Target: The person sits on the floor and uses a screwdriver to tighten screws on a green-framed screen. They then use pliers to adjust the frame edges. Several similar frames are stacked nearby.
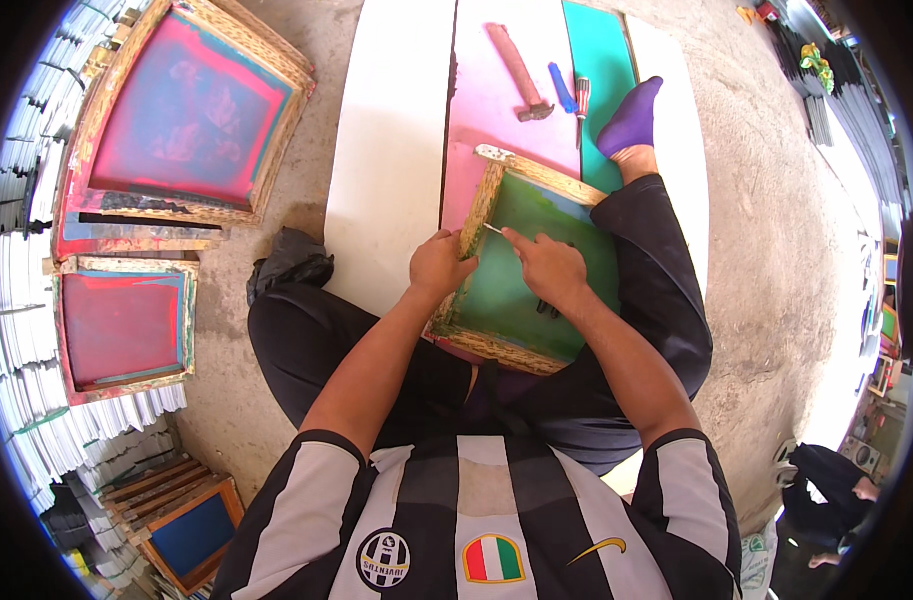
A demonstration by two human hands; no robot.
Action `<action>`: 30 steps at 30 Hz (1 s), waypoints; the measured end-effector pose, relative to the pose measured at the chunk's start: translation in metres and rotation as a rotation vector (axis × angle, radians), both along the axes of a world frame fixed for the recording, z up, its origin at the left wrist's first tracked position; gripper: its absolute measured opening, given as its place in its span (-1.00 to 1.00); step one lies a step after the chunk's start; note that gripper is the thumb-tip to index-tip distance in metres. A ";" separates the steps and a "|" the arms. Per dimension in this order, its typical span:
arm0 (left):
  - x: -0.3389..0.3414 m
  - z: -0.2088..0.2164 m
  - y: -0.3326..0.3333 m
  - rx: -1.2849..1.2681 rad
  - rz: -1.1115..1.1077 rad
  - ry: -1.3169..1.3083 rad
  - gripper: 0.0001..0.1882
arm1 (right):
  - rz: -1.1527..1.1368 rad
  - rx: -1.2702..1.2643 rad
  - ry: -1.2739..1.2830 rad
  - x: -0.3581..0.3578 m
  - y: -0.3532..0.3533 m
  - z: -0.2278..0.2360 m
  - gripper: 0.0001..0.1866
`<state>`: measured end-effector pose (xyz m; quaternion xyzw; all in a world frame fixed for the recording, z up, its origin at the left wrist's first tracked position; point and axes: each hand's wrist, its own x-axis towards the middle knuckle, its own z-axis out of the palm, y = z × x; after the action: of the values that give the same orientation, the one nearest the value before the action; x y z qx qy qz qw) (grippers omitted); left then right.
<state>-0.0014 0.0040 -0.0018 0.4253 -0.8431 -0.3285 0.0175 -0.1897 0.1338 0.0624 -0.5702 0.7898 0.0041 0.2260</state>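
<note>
A wooden screen-printing frame (504, 349) with green mesh (521, 318) lies tilted across my lap and the bench. My left hand (439, 266) grips its left wooden bar, thumb toward the mesh. My right hand (553, 268) is closed over the mesh, index finger stretched toward that bar. A thin, pale metal tip (491, 228) pokes out ahead of this finger; most of the tool is hidden in the hand. Dark prongs (548, 309) show below the palm; whether they belong to the tool I cannot tell.
Past the frame, a hammer (518, 70), a blue tool (562, 88) and a screwdriver (582, 97) lie on the painted board bench (386, 150). My purple-socked foot (631, 115) rests at right. Red-meshed frames (181, 125) and stacked sheets (21, 340) stand left. Another person (826, 490) sits lower right.
</note>
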 end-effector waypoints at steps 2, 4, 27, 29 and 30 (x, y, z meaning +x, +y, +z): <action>0.001 -0.001 0.000 0.001 0.002 0.003 -0.49 | -0.001 0.006 -0.006 0.001 -0.001 0.001 -0.52; 0.000 0.001 -0.001 0.004 -0.008 -0.006 -0.49 | -0.003 0.009 -0.004 0.001 -0.001 0.001 -0.52; 0.004 -0.013 -0.002 -0.070 -0.036 -0.009 -0.54 | 0.031 0.039 0.048 0.020 -0.013 -0.004 -0.45; -0.004 -0.010 -0.001 -0.067 -0.039 0.010 -0.54 | -0.068 -0.071 -0.270 -0.005 -0.003 -0.033 -0.44; -0.003 -0.009 -0.003 -0.069 -0.045 0.001 -0.54 | -0.021 -0.053 -0.166 -0.003 -0.003 -0.029 -0.43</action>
<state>-0.0041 0.0011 -0.0108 0.4050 -0.8633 -0.3001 0.0253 -0.1924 0.1306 0.0333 -0.5662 0.7740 -0.0664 0.2756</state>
